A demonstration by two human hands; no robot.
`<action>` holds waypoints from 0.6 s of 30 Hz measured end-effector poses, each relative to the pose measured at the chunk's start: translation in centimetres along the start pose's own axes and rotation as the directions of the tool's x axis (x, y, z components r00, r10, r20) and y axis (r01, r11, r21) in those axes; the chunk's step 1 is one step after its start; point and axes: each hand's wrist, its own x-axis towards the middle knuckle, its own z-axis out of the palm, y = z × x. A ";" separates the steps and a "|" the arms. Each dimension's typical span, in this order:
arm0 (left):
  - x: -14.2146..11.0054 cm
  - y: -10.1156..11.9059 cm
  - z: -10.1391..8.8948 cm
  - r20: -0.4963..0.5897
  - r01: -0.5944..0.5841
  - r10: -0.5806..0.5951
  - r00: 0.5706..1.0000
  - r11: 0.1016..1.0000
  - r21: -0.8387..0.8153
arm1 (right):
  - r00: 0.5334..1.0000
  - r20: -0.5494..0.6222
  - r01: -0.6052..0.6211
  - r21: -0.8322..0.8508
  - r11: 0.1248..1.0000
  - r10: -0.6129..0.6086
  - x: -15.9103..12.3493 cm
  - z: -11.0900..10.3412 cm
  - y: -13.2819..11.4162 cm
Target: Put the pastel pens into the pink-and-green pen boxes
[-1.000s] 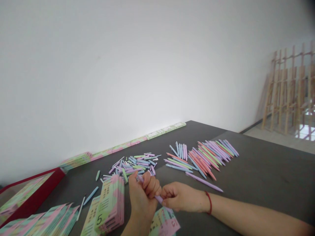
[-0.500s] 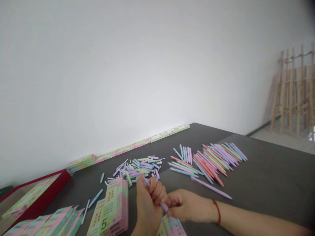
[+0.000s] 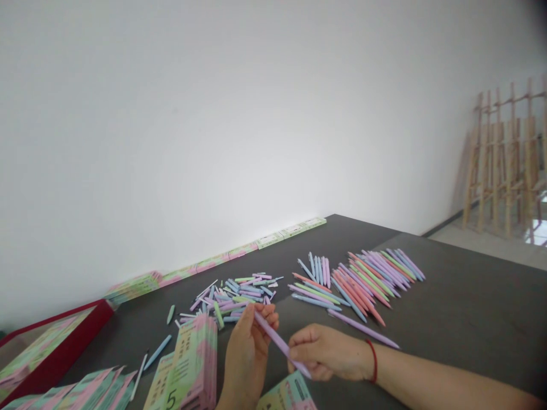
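My left hand [image 3: 247, 353] and my right hand [image 3: 325, 352] together hold one purple pen [image 3: 280, 343] low in the middle of the view. The left fingertips pinch its upper end, the right fingers grip its lower end. The pen runs slanted between them. A red cord circles my right wrist. Just beyond my hands lies a heap of loose pen parts [image 3: 237, 290] in pastel colours. Further right, finished pens [image 3: 363, 276] lie in rows on the dark grey table [image 3: 461, 307].
A stack of pink and green cards [image 3: 194, 364] stands left of my left hand, with more cards fanned at the bottom left. A red tray [image 3: 51, 350] sits at the left edge. Card packs line the white wall. Wooden frames [image 3: 504, 165] lean at the far right.
My left fist has loosened into a fingertip pinch and the purple pen now shows at full length between both hands. The view has shifted slightly.
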 end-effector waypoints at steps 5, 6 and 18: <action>0.1 -0.5 -0.3 -0.018 -0.047 0.048 0.999 0.998 0.047 | 0.984 -0.124 0.061 -0.431 0.900 -0.126 0.2 -0.1 0.4; 0.1 -0.5 -0.3 -0.019 -0.056 0.057 0.998 0.997 0.047 | 0.969 -0.160 0.078 -0.519 0.851 -0.187 0.2 -0.1 0.5; 0.7 -0.3 -0.5 -0.095 -0.103 0.106 0.990 0.994 0.037 | 0.947 -0.107 0.141 -0.711 0.689 -0.304 0.0 -0.3 0.2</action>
